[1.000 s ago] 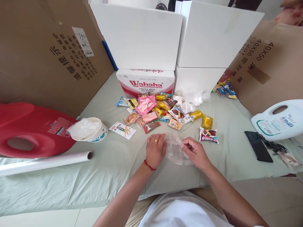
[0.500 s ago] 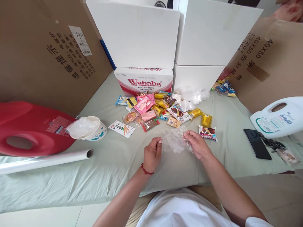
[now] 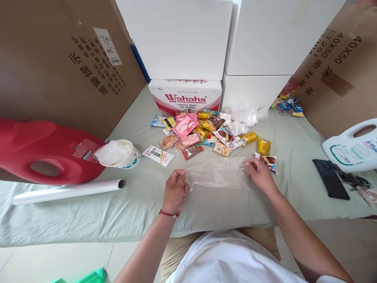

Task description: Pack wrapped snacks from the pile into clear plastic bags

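Note:
A clear plastic bag (image 3: 217,173) is stretched flat between my two hands, just above the pale green sheet (image 3: 88,212). My left hand (image 3: 176,191) pinches the bag's left edge with closed fingers. At the bag's right edge my right hand (image 3: 260,174) grips it the same way. Just beyond the bag lies a heap of wrapped snacks (image 3: 203,133), among them a pink wafer pack (image 3: 185,125). A chocolate-cake packet (image 3: 269,161) lies right by my right hand.
A paper bowl (image 3: 122,155) lined with plastic, a roll of clear film (image 3: 67,191) and a red plastic stool (image 3: 44,151) lie at left. Cardboard and white boxes and a Wahaha carton (image 3: 185,96) wall the back. At right lie a black phone (image 3: 331,179) and a white detergent jug (image 3: 353,147).
My hands have moved apart and pulled the crumpled bag out into a flat, stretched sheet. The camera has tilted slightly.

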Tool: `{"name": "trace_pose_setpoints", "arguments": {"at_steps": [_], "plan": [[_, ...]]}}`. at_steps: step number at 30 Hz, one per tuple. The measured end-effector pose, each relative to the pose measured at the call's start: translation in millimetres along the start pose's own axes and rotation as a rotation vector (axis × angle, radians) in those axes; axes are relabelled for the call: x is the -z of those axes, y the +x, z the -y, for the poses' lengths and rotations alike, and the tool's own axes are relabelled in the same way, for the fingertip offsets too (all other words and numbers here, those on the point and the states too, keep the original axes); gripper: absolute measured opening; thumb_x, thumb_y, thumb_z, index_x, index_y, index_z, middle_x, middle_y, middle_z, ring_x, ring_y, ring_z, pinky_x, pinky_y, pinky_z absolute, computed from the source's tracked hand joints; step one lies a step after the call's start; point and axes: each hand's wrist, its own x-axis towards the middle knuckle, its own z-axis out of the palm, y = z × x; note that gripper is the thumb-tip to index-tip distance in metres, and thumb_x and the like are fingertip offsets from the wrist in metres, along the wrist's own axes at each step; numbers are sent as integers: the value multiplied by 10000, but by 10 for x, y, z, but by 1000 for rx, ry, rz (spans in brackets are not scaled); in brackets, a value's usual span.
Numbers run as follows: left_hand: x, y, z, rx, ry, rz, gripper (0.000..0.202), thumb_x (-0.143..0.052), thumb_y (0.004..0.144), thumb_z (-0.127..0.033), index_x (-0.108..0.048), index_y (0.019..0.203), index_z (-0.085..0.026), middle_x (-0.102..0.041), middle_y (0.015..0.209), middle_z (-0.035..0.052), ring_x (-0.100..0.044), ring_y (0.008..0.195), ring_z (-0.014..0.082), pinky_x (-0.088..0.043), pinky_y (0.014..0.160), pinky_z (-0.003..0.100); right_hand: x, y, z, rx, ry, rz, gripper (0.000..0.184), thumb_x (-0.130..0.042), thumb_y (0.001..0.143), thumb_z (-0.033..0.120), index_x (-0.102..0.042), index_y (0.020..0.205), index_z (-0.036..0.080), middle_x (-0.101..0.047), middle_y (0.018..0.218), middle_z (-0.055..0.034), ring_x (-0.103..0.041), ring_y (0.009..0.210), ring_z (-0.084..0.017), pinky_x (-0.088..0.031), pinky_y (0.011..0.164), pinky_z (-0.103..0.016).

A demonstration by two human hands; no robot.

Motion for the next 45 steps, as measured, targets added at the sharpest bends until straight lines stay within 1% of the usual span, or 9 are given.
{"name": "trace_pose_setpoints", "arguments": {"at_steps": [3, 8, 11, 19, 24, 31, 34, 40, 45], "plan": [[-53, -39, 29, -26, 6, 2, 434, -769, 740, -548, -538, 868, -204, -430, 563, -122, -280, 370, 20, -209, 388, 179, -7, -156, 246, 346, -142, -138, 333, -526, 974, 501, -668, 1033, 206, -658, 1001, -89, -618, 872, -225, -520, 831, -390], [-95, -69, 102, -81, 52, 27, 372, -701, 812, -534, -534, 886, -211, -408, 554, -123, -287, 374, 36, -229, 402, 194, -319, -391, 575, 696, -274, 134, 551, -689, 900, 488, -573, 1369, 224, -577, 1371, -145, -480, 1305, -336, -428, 1105, -520], [-29, -76, 134, -120, 136, 34, 326, -628, 873, -530, -546, 902, -216, -375, 535, -116, -294, 389, 60, -237, 419, 210, -438, -332, 566, 665, -236, 179, 210, -552, 990, 302, -696, 1133, 248, -680, 1155, -107, -555, 1190, -290, -487, 1023, -481], [218, -105, 115, -779, 818, -43, 196, -538, 967, -318, -701, 936, -212, -596, 898, 52, -578, 879, 196, -490, 818, 336, -123, -252, 839, 294, 34, 469, 193, -544, 976, 364, -677, 1012, 229, -666, 817, -11, -642, 732, -170, -547, 683, -295], [196, 57, 52, -887, 810, -103, 124, -598, 919, -275, -662, 995, -200, -542, 1200, 118, -513, 1222, 266, -443, 1047, 447, -59, -310, 957, 110, 109, 506, 256, -560, 950, 457, -643, 962, 215, -542, 639, 44, -580, 524, -131, -421, 459, -222], [137, -304, 6, -567, 276, -394, 279, -760, 776, -315, -542, 928, -232, -523, 904, 0, -522, 794, 153, -450, 703, 256, -288, -410, 942, 56, 296, 123, 342, -580, 929, 560, -625, 969, 223, -546, 620, 42, -510, 461, -129, -405, 464, -253], [60, -598, 54, -308, 120, -222, 255, -705, 837, -408, -531, 798, -226, -488, 698, -31, -472, 648, 130, -401, 615, 235, -460, -527, 917, 182, 165, -22, 276, -535, 973, 494, -638, 1004, 239, -614, 669, 14, -564, 541, -159, -457, 545, -274], [-313, -624, 65, 244, -33, 39, 335, -741, 765, -495, -612, 882, -210, -631, 940, 47, -603, 870, 187, -503, 659, 269, -878, -843, 909, 457, -12, 7, 232, -450, 1003, 326, -667, 1012, 244, -730, 885, -64, -675, 755, -208, -511, 709, -314], [-388, -401, 155, 319, -108, -72, 228, -690, 758, -353, -519, 792, -206, -575, 744, -4, -547, 640, 126, -437, 553, 236, -972, -858, 879, 167, 288, 70, 244, -533, 970, 431, -667, 992, 228, -647, 701, -4, -587, 560, -160, -472, 548, -276]]}}
